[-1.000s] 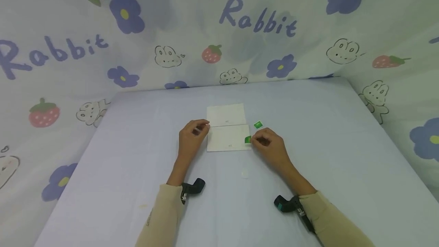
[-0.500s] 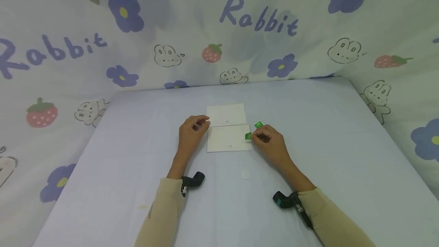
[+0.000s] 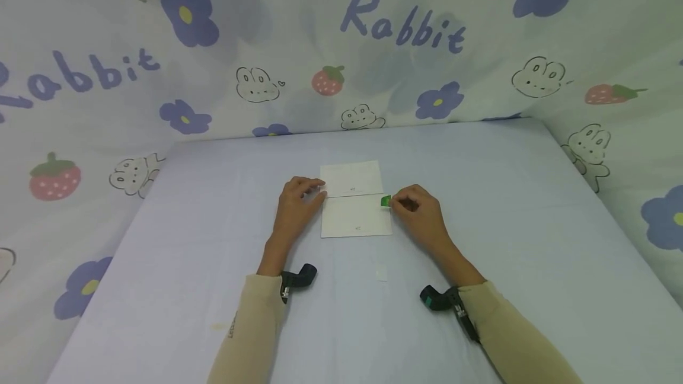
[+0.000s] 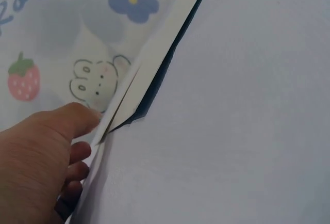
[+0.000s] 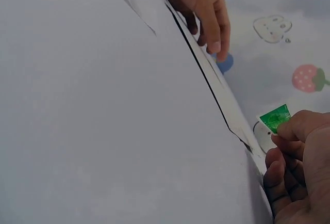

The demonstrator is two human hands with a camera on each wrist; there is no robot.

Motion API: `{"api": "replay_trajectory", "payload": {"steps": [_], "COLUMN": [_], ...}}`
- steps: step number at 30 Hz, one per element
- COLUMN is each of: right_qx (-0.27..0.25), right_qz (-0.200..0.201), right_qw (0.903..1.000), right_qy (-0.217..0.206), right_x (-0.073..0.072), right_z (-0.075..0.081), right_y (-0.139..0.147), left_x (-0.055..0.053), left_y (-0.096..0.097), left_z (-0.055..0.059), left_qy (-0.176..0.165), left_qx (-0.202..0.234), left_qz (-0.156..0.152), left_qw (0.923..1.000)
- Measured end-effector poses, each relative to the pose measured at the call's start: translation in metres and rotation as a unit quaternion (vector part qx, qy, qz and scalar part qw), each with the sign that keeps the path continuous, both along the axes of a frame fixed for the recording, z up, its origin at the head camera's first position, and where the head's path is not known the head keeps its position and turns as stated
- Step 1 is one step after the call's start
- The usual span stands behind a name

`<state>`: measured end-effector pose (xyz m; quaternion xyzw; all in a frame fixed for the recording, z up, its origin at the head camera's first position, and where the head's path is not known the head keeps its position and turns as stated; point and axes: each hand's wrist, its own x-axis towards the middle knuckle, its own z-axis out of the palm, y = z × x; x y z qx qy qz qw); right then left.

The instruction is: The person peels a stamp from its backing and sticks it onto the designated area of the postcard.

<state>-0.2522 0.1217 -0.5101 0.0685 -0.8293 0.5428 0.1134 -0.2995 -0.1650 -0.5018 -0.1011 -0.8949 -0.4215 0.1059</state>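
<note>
Two white paper rectangles lie one above the other, the far one (image 3: 351, 178) and the near one (image 3: 355, 216), each with a tiny mark near its lower edge. My left hand (image 3: 297, 206) is at their left side, thumb and fingertips apart and right at the paper's edge. On the other side, my right hand (image 3: 418, 213) pinches a small green stamp (image 5: 276, 118) with a white border between thumb and index finger. In the head view this stamp overlaps the near rectangle's upper right corner. The second green stamp is hidden there.
A small clear square (image 3: 381, 273) lies on the white tabletop (image 3: 507, 206), nearer me than the paper. A faint yellowish spot (image 3: 219, 326) shows beside the left sleeve. Behind the table hangs a printed cloth (image 3: 299, 34).
My right hand has moved slightly away from me along the paper's right side with the stamp. The second stamp, seen beyond that hand before, is now out of sight. My left hand has barely shifted.
</note>
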Motion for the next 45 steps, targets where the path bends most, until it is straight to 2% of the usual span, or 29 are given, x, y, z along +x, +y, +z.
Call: {"api": "replay_trajectory", "payload": {"steps": [9, 17, 25, 37, 45], "right_qx": [0.01, 0.01, 0.004, 0.023, 0.02], "right_qz": [-0.014, 0.003, -0.008, -0.019, -0.02], "right_qw": [0.9998, 0.9999, 1.0, 0.9996, 0.9996], "right_qy": [0.003, -0.011, -0.003, 0.002, 0.004], "right_x": [-0.016, -0.024, -0.037, -0.056, -0.068], "right_z": [0.0, 0.001, 0.0, 0.001, 0.001], "right_y": [-0.001, -0.005, -0.009, -0.012, -0.01], "left_x": [-0.001, 0.003, 0.006, 0.002, 0.002], "left_y": [0.001, -0.002, -0.002, -0.002, 0.003], "left_z": [0.0, -0.001, 0.001, -0.003, -0.001], "left_qy": [-0.005, 0.002, 0.004, 0.003, -0.006], "left_qx": [-0.041, -0.06, -0.051, -0.047, -0.044], "left_qz": [-0.01, -0.009, -0.01, -0.008, -0.002], "left_qw": [0.9991, 0.9982, 0.9986, 0.9989, 0.999]}}
